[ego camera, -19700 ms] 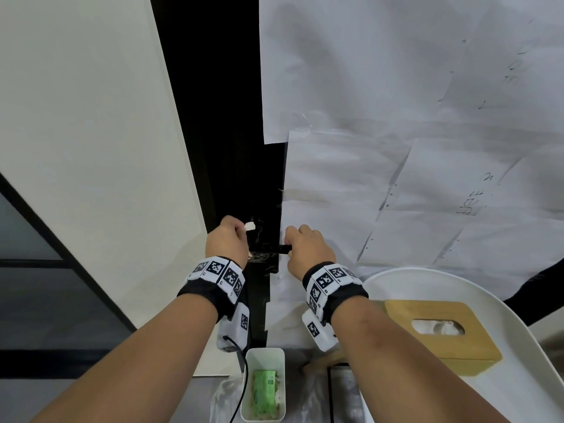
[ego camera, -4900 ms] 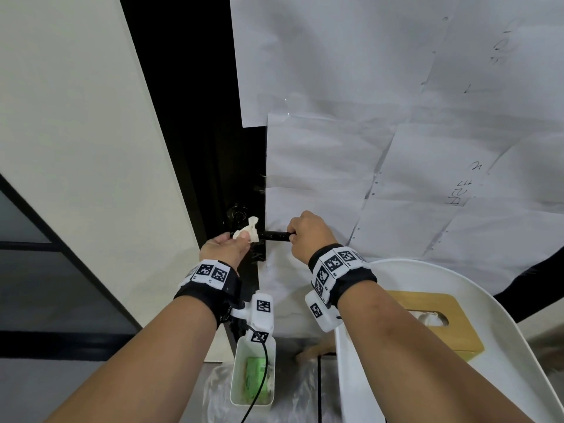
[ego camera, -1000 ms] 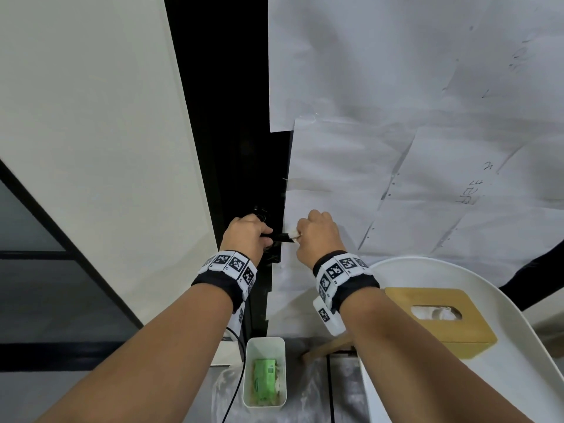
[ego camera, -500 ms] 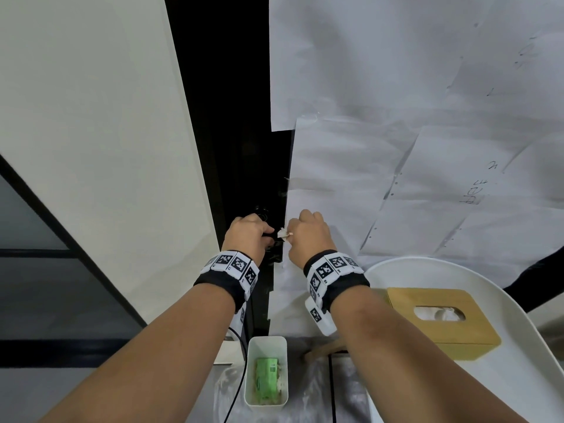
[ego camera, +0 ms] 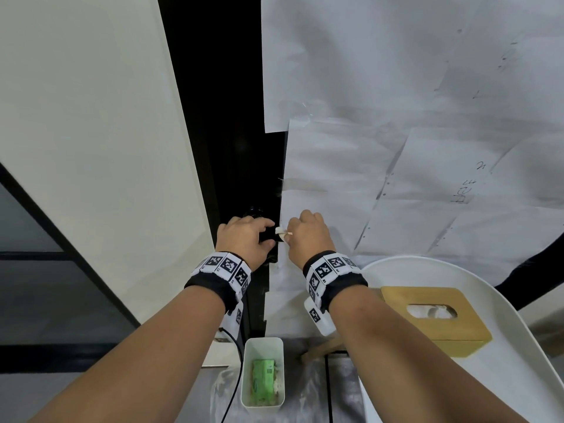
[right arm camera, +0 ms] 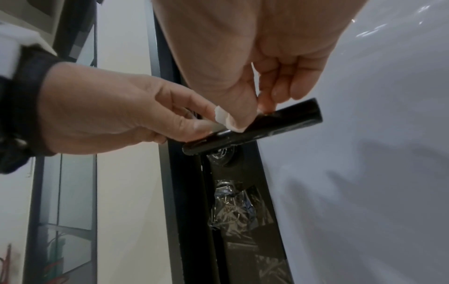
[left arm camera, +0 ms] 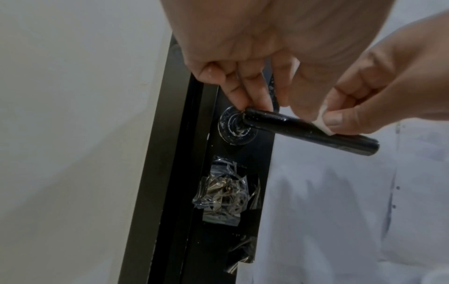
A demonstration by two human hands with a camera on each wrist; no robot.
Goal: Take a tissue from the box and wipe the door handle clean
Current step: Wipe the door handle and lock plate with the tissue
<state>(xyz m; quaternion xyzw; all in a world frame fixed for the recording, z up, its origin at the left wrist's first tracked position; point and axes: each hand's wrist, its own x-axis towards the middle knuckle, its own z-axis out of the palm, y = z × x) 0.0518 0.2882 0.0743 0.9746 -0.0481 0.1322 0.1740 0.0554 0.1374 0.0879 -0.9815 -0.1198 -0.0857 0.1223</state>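
The black lever door handle (left arm camera: 291,124) (right arm camera: 279,123) sticks out from a dark door edge. My left hand (ego camera: 265,236) (left arm camera: 267,103) holds its inner end by the round rosette (left arm camera: 233,126), fingertips on top and thumb in front. My right hand (ego camera: 290,236) (right arm camera: 255,109) pinches a small folded white tissue (ego camera: 279,232) (left arm camera: 320,123) (right arm camera: 223,117) and presses it on the middle of the lever, right beside the left thumb. The lever's outer end is bare. A wooden tissue box (ego camera: 433,319) sits lower right.
The tissue box stands on a white curved tray (ego camera: 518,377) at my right. A small white bin (ego camera: 264,398) holding a green packet is on the floor below the hands. Paper sheets (ego camera: 396,117) cover the door. Crumpled clear tape (left arm camera: 226,194) covers the lock under the handle.
Over the last second my right hand slid the tissue left along the lever toward the left hand. Earlier the left hand held the tissue; now the right one has it.
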